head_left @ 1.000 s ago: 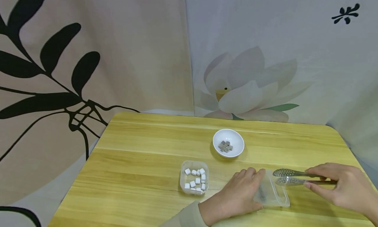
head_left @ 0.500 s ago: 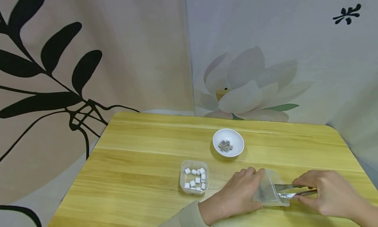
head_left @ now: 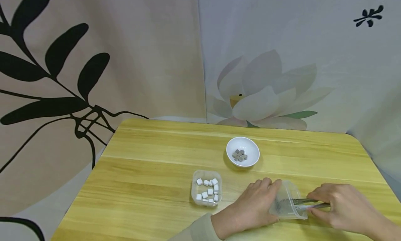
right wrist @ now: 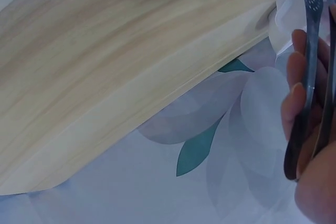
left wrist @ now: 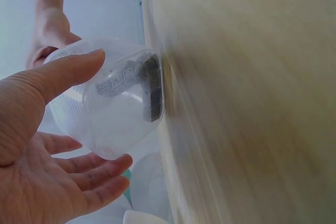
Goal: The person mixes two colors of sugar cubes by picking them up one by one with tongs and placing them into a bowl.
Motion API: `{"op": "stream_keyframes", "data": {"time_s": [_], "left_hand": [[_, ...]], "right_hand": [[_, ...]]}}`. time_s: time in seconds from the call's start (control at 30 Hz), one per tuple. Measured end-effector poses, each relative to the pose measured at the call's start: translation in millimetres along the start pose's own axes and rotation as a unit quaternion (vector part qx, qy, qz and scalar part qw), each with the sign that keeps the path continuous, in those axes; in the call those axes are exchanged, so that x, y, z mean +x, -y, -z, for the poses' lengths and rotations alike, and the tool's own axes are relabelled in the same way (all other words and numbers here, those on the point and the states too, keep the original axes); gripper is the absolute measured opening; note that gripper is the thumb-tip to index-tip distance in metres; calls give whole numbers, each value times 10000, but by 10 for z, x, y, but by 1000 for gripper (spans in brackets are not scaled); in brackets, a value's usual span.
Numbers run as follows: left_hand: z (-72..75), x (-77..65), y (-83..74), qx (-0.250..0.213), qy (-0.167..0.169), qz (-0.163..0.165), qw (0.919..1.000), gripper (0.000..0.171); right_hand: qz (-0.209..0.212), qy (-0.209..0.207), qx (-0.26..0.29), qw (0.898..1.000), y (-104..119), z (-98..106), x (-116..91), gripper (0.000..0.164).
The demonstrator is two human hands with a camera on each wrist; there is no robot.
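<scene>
My left hand (head_left: 247,208) grips a clear plastic container (head_left: 283,197), which lies tipped on its side with its mouth facing right. Several dark grey cubes (left wrist: 153,90) lie in a row along its lower wall in the left wrist view. From the right, my right hand (head_left: 343,208) pinches a pair of metal tongs (head_left: 323,205) whose perforated tips reach inside the container. In the right wrist view, the two arms of the tongs (right wrist: 310,77) stand apart. Whether a cube sits between the tips is hard to see.
A white bowl (head_left: 242,142) with several grey-brown cubes stands behind the hands. Left of my left hand, a small clear tub (head_left: 195,195) holds several white cubes. The wooden table (head_left: 150,157) ends at a patterned curtain (head_left: 156,53).
My right hand has moved left and slightly down, taking the tongs from above the container's mouth to inside it. My left hand and the container have stayed in place.
</scene>
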State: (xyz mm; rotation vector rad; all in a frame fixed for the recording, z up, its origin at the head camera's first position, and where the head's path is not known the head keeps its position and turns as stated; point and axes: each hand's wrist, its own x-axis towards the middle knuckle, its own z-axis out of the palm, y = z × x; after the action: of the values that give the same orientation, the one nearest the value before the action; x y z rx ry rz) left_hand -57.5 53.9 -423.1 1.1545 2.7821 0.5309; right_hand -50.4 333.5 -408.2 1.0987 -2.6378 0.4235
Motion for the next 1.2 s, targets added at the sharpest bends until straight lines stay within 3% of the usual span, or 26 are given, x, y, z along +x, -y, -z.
{"op": "stream_keyframes", "data": {"time_s": [0.3,0.5,0.8,1.0,1.2], "left_hand": [[-6,-4,0,12,-6,-5,10000,91],[-10,-7,-7,-21,39,-10,10000,94],[-17,-9,-1,25,36,-10,10000,96],[-27,-9,3,17,17,8,10000,96],[-32,-9,12,19,12,4,10000,96]], "right_hand": [[203,-745,-38,9970,-53,14,-32,37],[-114,-949,-108,9954,-60,98,-78,41],[-474,-1208,-27,9915,-74,214,-151,30],[-862,-1229,-22,9887,-66,243,-182,36],[-1112,-1557,132,9814,-100,260,-178,39]]}}
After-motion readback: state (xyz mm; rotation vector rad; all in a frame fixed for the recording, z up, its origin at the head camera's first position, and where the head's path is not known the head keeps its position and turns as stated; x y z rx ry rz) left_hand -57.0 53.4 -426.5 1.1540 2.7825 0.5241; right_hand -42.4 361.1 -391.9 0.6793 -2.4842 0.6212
